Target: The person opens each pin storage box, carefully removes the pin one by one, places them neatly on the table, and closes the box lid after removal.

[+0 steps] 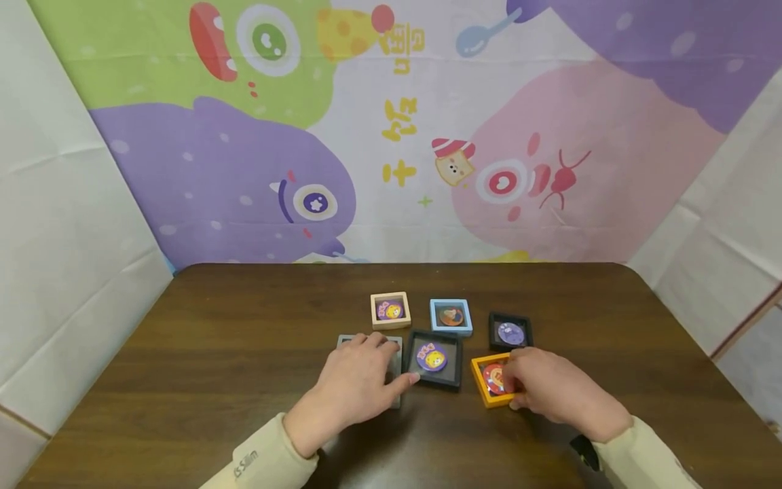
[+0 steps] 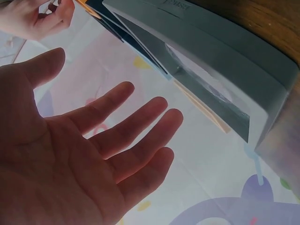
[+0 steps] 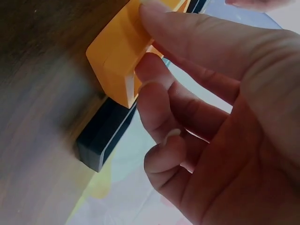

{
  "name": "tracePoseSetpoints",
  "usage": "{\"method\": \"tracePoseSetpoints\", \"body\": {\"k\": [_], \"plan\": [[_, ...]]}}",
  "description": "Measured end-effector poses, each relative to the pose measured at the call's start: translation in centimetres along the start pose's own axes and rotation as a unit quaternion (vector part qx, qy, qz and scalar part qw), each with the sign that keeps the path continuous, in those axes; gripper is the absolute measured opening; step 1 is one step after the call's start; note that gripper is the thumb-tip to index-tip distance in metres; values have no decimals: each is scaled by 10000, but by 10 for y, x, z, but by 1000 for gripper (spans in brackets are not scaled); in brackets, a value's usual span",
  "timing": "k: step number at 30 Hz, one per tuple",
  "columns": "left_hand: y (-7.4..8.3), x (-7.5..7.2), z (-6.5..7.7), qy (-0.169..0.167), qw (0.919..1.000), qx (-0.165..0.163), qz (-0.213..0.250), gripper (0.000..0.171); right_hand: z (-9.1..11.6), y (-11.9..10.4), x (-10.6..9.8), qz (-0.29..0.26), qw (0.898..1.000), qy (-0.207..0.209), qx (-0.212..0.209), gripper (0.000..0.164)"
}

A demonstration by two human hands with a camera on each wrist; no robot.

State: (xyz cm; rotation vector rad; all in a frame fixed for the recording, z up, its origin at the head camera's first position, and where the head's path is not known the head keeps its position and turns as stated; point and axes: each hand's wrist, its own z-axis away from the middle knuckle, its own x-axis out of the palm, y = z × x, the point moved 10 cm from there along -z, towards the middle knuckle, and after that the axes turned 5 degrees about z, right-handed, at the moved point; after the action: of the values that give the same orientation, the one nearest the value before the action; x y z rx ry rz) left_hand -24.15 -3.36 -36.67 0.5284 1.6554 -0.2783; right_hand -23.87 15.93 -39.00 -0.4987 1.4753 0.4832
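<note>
My left hand (image 1: 360, 380) hovers over a grey square display frame (image 2: 201, 51), hiding most of it in the head view. Its fingers are spread and loosely extended, and the left wrist view shows the palm holding nothing. My right hand (image 1: 552, 387) pinches the right side of an orange display frame (image 3: 115, 56), thumb on its outer side and fingers curled at its face. A red round badge (image 1: 493, 377) shows inside the orange frame. Between the hands lies a larger black frame (image 1: 458, 363) with a purple badge (image 1: 432, 357); the left thumb's tip is at its edge.
Behind, on the brown table (image 1: 214, 339), lie a cream frame (image 1: 391, 324), a light blue frame (image 1: 469, 319) and a small black frame (image 1: 512, 316), each with a round badge. A cartoon-printed cloth (image 1: 397, 238) hangs past the far edge.
</note>
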Motion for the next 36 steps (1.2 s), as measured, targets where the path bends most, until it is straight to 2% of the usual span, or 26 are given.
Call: {"method": "tracePoseSetpoints", "body": {"k": [6, 9, 12, 16, 20, 24, 27, 32, 36], "plan": [[1, -2, -1, 28, 10000, 44, 17, 62, 3, -11, -15, 99, 9995, 258, -127, 23], [5, -2, 0, 25, 9995, 133, 287, 66, 7, -21, -24, -26, 9992, 286, -264, 23], [16, -4, 1, 22, 9969, 330, 718, 73, 11, -35, -32, -55, 9984, 363, -425, 23], [37, -7, 5, 53, 9899, 764, 1191, 82, 15, -55, -41, -76, 9959, 570, -702, 22], [55, -10, 12, 93, 9787, 1224, 1646, 84, 20, -77, -51, -215, 9905, 861, -1050, 21], [66, -9, 17, -94, 9688, 1450, 2007, 88, 27, -94, -62, -249, 9810, 1339, -1382, 19], [73, -8, 20, -165, 9649, 1585, 2087, 87, 32, -101, -68, -267, 9758, 1594, -1472, 15], [78, -13, 22, -28, 9600, 1772, 2169, 81, 39, -106, -77, -358, 9697, 1857, -1549, 13], [78, -19, 20, 64, 9530, 1844, 2405, 75, 39, -109, -84, -420, 9638, 2005, -1707, 12]]}}
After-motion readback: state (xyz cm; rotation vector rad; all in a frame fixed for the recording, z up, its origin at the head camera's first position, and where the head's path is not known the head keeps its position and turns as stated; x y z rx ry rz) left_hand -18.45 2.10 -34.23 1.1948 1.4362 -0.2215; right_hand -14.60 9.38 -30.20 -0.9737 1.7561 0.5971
